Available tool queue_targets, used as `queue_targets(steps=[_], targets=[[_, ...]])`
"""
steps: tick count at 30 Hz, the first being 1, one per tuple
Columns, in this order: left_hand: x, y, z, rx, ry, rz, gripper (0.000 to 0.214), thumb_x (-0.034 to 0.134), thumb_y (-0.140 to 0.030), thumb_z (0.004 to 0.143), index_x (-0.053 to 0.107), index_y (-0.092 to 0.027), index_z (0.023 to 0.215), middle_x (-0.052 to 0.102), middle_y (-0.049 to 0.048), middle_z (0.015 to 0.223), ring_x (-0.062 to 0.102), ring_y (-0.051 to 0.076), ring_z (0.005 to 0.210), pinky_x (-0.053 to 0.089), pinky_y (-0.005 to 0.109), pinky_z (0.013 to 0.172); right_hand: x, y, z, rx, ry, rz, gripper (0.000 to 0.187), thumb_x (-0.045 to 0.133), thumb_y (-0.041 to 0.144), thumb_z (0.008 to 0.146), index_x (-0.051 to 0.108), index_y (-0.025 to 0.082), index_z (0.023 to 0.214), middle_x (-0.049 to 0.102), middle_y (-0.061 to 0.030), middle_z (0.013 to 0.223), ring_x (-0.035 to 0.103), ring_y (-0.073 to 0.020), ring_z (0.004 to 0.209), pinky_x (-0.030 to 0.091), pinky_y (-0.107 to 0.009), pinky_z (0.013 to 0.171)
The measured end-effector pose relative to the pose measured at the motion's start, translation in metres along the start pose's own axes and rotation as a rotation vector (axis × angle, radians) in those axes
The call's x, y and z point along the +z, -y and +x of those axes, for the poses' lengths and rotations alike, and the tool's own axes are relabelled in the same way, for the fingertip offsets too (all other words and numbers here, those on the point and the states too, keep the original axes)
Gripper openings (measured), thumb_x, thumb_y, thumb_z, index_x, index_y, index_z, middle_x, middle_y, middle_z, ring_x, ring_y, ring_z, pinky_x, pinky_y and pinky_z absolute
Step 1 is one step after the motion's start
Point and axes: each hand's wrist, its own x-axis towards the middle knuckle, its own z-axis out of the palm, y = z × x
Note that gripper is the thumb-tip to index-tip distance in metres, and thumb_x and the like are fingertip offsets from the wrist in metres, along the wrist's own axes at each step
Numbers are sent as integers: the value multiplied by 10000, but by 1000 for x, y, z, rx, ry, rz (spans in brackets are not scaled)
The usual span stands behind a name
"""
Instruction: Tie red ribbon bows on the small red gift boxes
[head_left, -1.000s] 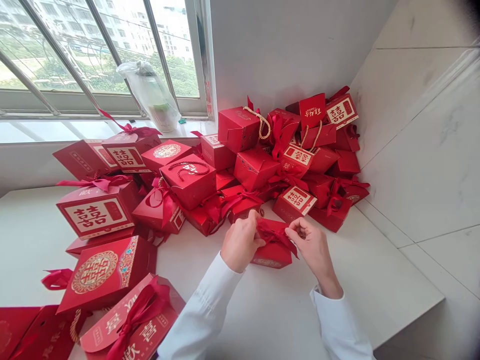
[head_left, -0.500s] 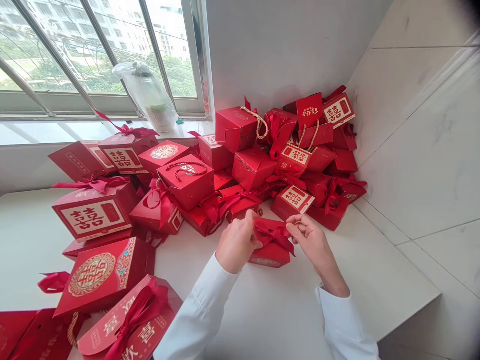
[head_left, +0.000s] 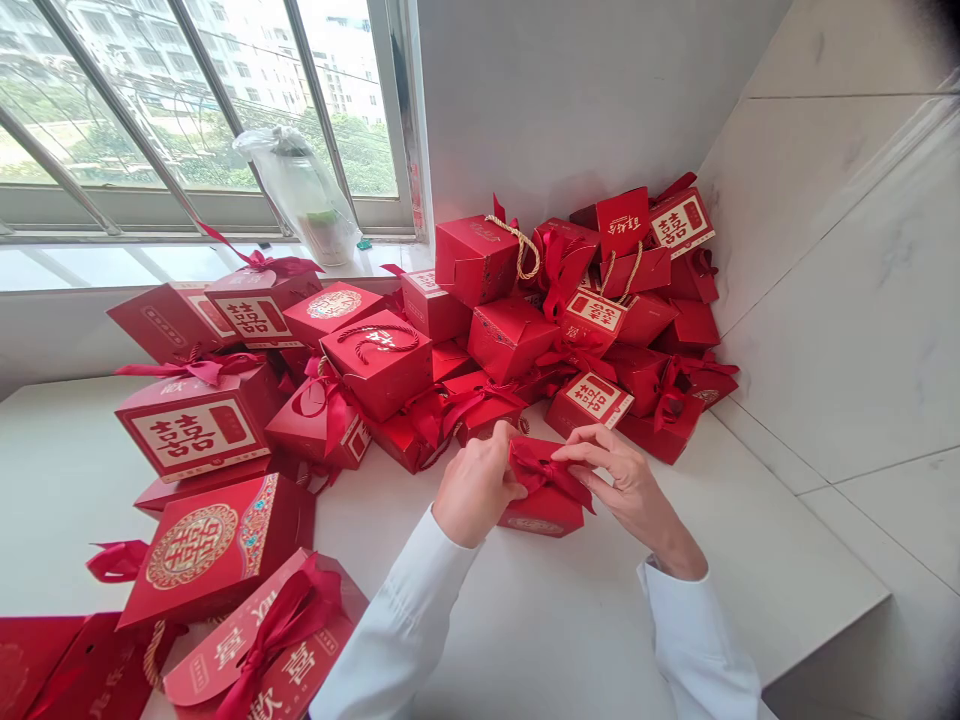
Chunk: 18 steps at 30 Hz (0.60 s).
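Note:
A small red gift box point(head_left: 541, 516) sits on the white table, with a dark red ribbon point(head_left: 544, 470) tied in a bow on its top. My left hand point(head_left: 478, 485) is closed at the box's left side, its fingers pinching the left part of the ribbon bow. Over the bow's right side, my right hand point(head_left: 619, 480) reaches in with thumb and forefinger drawn together on the ribbon. The fingertips of my left hand are partly hidden behind the hand itself.
Several red gift boxes point(head_left: 514, 338) are heaped behind my hands against the wall. More boxes, one with a ribbon bow point(head_left: 274, 625), lie at the left. A plastic-wrapped cup point(head_left: 319, 215) stands on the windowsill. The white table's point(head_left: 817, 590) edge runs along the right.
My right hand has moved a little left, from the ribbon's right end in over the bow. My left hand keeps its place on the box. The view has shifted slightly.

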Motion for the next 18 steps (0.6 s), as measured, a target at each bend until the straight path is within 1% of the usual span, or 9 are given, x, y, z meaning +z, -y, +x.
queue_targets(steps=[3,7,13,18], targets=[[0,0,-1,3,3,3,414,600,-101,724,442,-206,1092,663,-17,735,595,178,694,380,238,599,1,-2,1,25,15,-29,182,471,221,910,649,255,899,546,-46,984,584,-180,874,466,-305,790],[-1,-1,-2,-4,18,10,435,600,-93,720,445,-199,1112,665,-17,730,588,179,697,378,241,603,1,-4,1,102,-24,7,124,500,264,892,601,230,829,561,-46,955,552,-163,740,463,-303,701],[-4,-2,-2,-6,44,11,439,591,-62,726,438,-178,1120,656,-17,717,564,169,686,383,244,616,1,-4,0,183,-37,34,113,507,254,877,570,225,788,566,-34,941,544,-160,760,451,-287,692],[-4,0,-5,45,37,57,363,571,-47,738,449,-204,1041,614,-32,693,537,159,658,364,244,599,2,-1,-1,172,-19,26,121,517,256,868,565,220,763,574,-28,942,540,-144,725,445,-275,665]])
